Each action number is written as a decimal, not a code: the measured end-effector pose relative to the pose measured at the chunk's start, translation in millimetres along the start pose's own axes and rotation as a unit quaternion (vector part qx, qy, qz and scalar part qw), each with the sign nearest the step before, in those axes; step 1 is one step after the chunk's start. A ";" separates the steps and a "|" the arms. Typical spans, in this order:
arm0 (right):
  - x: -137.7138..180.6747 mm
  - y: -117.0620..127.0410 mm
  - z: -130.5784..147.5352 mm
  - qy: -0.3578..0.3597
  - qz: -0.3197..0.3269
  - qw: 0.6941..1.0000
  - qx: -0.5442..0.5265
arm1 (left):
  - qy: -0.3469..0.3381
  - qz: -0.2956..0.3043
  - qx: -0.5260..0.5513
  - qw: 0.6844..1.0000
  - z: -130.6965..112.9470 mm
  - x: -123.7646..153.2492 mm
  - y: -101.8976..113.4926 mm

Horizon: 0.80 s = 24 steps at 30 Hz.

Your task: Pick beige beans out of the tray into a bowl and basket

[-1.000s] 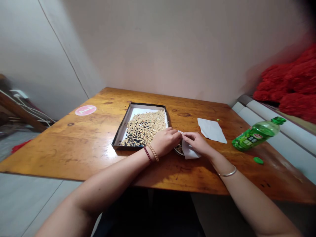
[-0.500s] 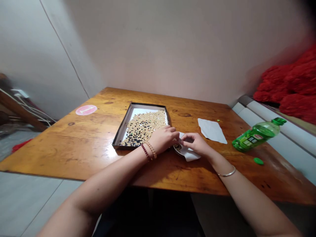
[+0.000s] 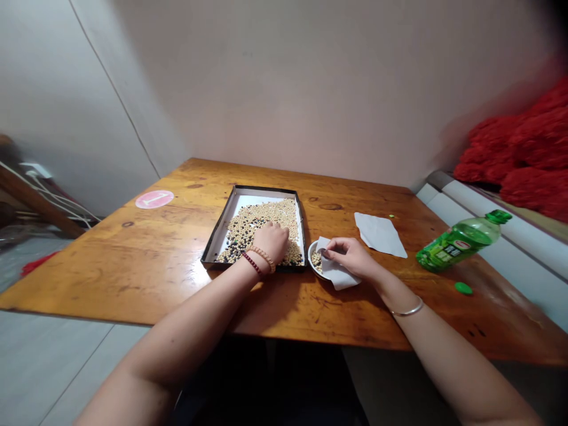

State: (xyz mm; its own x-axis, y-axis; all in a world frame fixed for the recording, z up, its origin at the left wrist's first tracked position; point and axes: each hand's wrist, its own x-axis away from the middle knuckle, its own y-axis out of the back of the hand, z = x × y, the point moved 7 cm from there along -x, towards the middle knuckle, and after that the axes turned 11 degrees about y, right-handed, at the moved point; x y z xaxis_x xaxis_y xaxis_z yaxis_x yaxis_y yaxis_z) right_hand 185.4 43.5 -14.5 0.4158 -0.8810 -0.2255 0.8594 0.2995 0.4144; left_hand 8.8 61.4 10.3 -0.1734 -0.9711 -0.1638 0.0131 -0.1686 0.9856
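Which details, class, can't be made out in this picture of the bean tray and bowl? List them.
All in the head view:
- Beans under the left hand: hidden by that hand.
- Inside of the white bowl: partly hidden by the white paper and right hand.
- Red fabric: blurred, cut off by the right edge.
- Bottle label: text too small.

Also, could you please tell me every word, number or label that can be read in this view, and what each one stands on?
"1", in white on the round pink sticker on the wooden table.
The label on the green plastic bottle: a red oval logo and characters, too small and blurred to read.
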 end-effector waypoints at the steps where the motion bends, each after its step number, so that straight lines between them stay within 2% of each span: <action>1: 0.1 0.0 0.5 -0.001 -0.002 1.000 0.000 | 0.005 0.006 -0.002 1.000 1.1 -0.5 -2.0; 11: -2.2 3.5 -0.8 0.015 -0.028 0.999 -0.009 | 0.013 0.047 -0.007 0.999 2.1 0.2 -1.4; 24: -2.2 4.9 -4.3 0.017 -0.029 0.999 0.003 | 0.014 0.052 -0.004 0.999 0.5 0.3 -1.1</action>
State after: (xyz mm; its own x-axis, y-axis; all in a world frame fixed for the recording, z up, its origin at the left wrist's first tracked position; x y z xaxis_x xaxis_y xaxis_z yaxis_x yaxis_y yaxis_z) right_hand 190.0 48.5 -15.7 0.3748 -0.8838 -0.2800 0.8810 0.2456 0.4043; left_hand 8.2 61.3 9.2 -0.1425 -0.9879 -0.0619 0.0369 -0.0678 0.9970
